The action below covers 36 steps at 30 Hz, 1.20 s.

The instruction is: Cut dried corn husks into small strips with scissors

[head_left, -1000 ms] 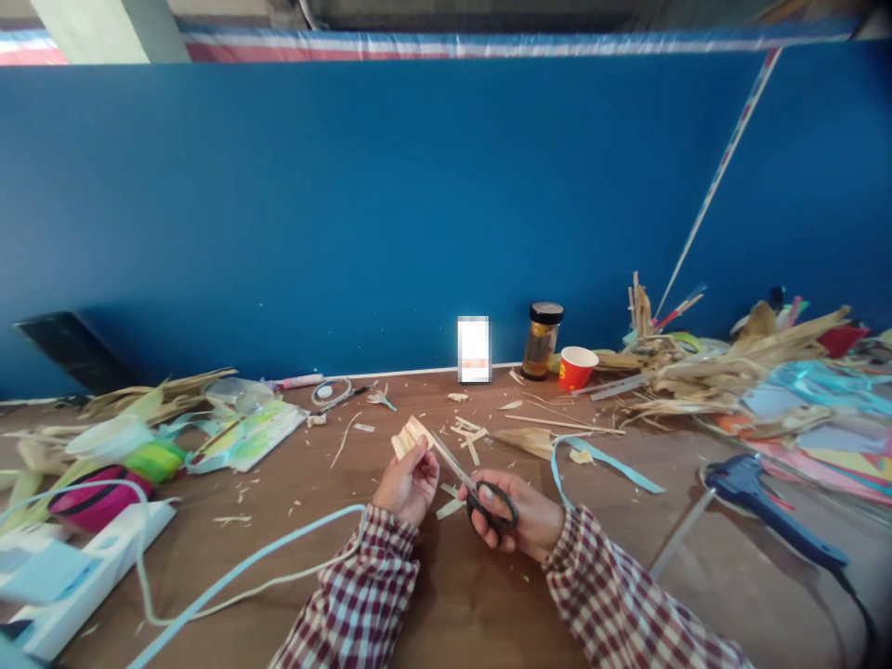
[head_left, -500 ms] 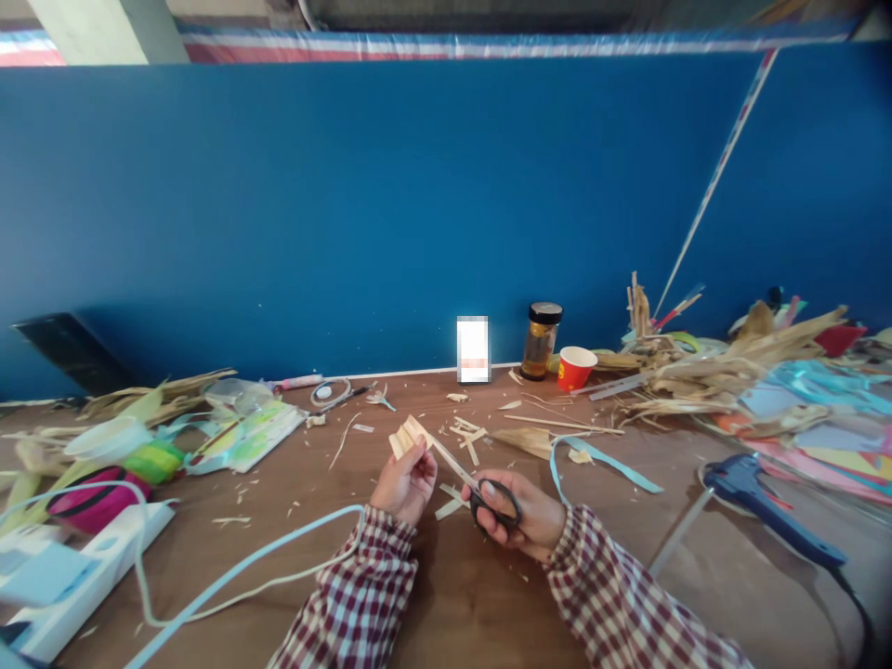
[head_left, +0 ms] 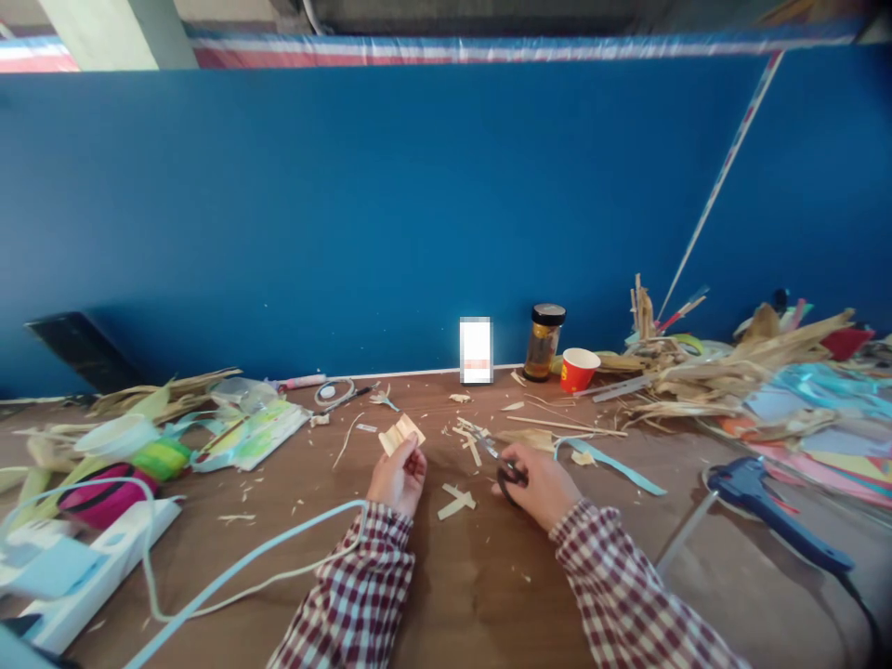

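Between the thumb and fingers of my left hand (head_left: pixel 399 476) is a small pale piece of dried corn husk (head_left: pixel 400 434), creased with fold lines. My right hand (head_left: pixel 540 485) is closed around the black handles of a pair of scissors (head_left: pixel 514 474). The blades point forward and left, low over cut husk strips (head_left: pixel 471 444), apart from the held piece; whether they touch the table I cannot tell. A crossed pair of pale strips (head_left: pixel 456 503) lies on the table between my hands.
A blue glue gun (head_left: pixel 773 511) lies at the right, near heaped dried husks (head_left: pixel 745 381). A red paper cup (head_left: pixel 579 371) and a dark-lidded jar (head_left: pixel 544 342) stand by the blue partition (head_left: pixel 390 204). At the left are a white power strip (head_left: pixel 104 571) and a loose cable (head_left: pixel 257 548).
The scissors have moved away from the husk piece, forward and to the right, and now point at the strips on the table. My left hand has drawn slightly left with the piece.
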Tool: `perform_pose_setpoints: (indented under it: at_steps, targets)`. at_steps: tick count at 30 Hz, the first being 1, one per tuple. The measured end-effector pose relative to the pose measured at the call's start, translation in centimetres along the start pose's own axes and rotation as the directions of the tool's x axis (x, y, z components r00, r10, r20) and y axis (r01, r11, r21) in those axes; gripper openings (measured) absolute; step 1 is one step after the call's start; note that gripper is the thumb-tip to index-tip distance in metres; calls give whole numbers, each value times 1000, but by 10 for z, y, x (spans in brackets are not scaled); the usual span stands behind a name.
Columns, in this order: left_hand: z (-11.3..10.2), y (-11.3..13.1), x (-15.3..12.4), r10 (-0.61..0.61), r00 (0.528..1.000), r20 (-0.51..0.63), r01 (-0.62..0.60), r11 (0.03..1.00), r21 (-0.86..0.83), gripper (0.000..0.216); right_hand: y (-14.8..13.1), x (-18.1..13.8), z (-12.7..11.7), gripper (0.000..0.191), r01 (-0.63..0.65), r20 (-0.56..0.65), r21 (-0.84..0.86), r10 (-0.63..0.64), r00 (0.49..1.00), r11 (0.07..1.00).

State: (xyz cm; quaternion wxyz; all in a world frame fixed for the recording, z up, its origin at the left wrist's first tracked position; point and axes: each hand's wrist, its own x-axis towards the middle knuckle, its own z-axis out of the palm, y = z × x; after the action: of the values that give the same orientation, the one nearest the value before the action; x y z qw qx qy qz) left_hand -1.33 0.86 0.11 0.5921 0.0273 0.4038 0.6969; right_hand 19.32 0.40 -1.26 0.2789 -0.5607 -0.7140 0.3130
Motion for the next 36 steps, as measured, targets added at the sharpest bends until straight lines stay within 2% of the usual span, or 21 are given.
perform_pose_setpoints:
  at_steps: [1, 3, 6, 9, 13, 17, 19, 21, 24, 26, 28, 30, 33, 36]
  targets:
    - [0, -1, -1, -6, 1000, 4, 6, 1000, 20, 9, 3, 0, -1, 34, 18, -69, -130, -28, 997, 991]
    - [1, -4, -3, -19, 1000, 15, 18, 998, 52, 11, 6, 0, -2, 38, 65, -82, -276, -91, 992, 959]
    - [0, -6, -5, -22, 999, 42, 19, 997, 72, 16, 6, -2, -3, 52, 150, -5, -349, -162, 987, 925]
    - [-2, -7, -5, -13, 997, 76, 6, 996, 87, 16, 2, -4, -3, 61, 148, 11, -406, -157, 988, 902]
    - [-2, -7, -6, 7, 994, 110, -17, 996, 90, 15, -9, -8, -5, 49, 49, -52, -495, -86, 995, 868]
    - [-2, -7, -8, 14, 991, 137, -25, 997, 77, 15, -18, -12, -7, 35, 89, -51, -585, -147, 988, 806]
    - [-3, -7, -8, 11, 991, 134, -22, 996, 81, 15, -17, -13, -8, 33, 90, -13, -599, -122, 992, 796]
    - [-3, -7, -7, 9, 992, 125, -20, 996, 85, 14, -12, -12, -10, 39, 103, 66, -571, -79, 995, 814]
    - [-4, -8, -4, 14, 992, 128, -27, 995, 97, 14, -2, -9, -11, 46, 171, 152, -474, -111, 982, 864]
    - [-4, -10, -5, 30, 988, 149, -49, 990, 130, 10, -1, -7, -9, 33, 143, 65, -420, -127, 990, 896]
    - [-3, -14, -7, 55, 982, 181, -88, 979, 184, 9, -7, -7, -3, 27, 82, -127, -352, -135, 983, 933]
    - [-2, -19, -12, 76, 972, 224, -135, 956, 261, 20, -16, -9, 4, 25, 141, -244, -240, -200, 949, 960]
    - [-2, -28, -19, 76, 939, 335, -223, 877, 426, 35, -29, -14, 16, 31, 271, -250, -72, -280, 927, 960]
    - [-5, -34, -22, 60, 891, 450, -319, 787, 528, 39, -31, -15, 22, 29, 307, -242, 4, -297, 924, 952]
